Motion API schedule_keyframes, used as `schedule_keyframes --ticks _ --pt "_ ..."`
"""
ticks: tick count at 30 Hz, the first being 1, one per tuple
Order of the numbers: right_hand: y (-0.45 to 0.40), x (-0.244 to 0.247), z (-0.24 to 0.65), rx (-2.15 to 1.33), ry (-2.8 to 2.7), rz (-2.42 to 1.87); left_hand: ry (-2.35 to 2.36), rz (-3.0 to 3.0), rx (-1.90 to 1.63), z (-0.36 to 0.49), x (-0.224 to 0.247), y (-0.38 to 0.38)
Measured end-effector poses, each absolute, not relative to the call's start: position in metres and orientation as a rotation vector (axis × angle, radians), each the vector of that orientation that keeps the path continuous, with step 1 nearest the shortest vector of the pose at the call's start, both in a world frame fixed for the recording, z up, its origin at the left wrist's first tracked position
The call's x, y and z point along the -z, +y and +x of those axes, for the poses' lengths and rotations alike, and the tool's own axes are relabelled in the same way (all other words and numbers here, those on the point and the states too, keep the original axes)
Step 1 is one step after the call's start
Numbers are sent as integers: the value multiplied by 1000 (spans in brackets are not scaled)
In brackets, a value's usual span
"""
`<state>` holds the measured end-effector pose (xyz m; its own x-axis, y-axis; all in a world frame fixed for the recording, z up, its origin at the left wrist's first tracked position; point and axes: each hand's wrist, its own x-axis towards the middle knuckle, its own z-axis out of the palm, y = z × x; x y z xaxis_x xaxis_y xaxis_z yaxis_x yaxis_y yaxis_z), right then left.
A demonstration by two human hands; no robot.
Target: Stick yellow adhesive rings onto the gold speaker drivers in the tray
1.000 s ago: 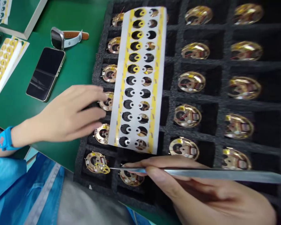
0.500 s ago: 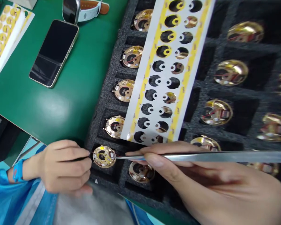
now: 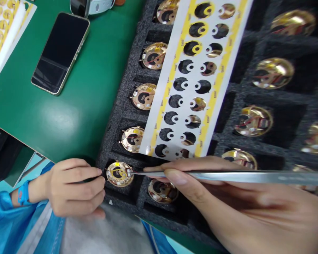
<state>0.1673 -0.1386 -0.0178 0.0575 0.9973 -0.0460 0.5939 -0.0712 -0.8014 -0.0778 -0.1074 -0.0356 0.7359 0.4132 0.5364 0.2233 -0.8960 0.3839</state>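
My right hand (image 3: 228,201) grips a pair of metal tweezers (image 3: 228,177) between thumb and fingers. Their tips are at a small white-and-silver part at the right edge of a round gold watch-like case (image 3: 113,180). This case shows a black crescent pad and yellow bits inside, and sits in a corner pocket of a black foam tray (image 3: 119,88). Beside the case, at the tray's left edge, my left hand (image 3: 76,187) is curled closed with its back up. Its fingertips are partly hidden, so what they hold, if anything, does not show.
More gold cases (image 3: 148,56) fill the tray's pockets. A white-and-yellow die-cut sticker sheet (image 3: 172,116) lies across the tray. On the green table (image 3: 69,123) are a phone (image 3: 60,53), a watch (image 3: 100,5) and another sticker sheet (image 3: 5,38).
The view has shifted slightly, moving the tray and sticker sheet rightward and upward in the picture. The tweezer tips remain at the case's right edge. My left hand has hardly moved.
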Motion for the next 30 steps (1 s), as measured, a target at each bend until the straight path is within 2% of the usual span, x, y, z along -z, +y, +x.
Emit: schedule_keyframes --ticks 10,22,30 --pt "-141 16 162 -870 -1523 -1673 437 2691 -895 -76 35 -103" --pt "-131 16 168 -1082 -1387 -1706 419 2707 -939 -73 39 -101" --pt "-130 15 165 -1042 -1383 -1715 420 2706 -924 -74 40 -102"
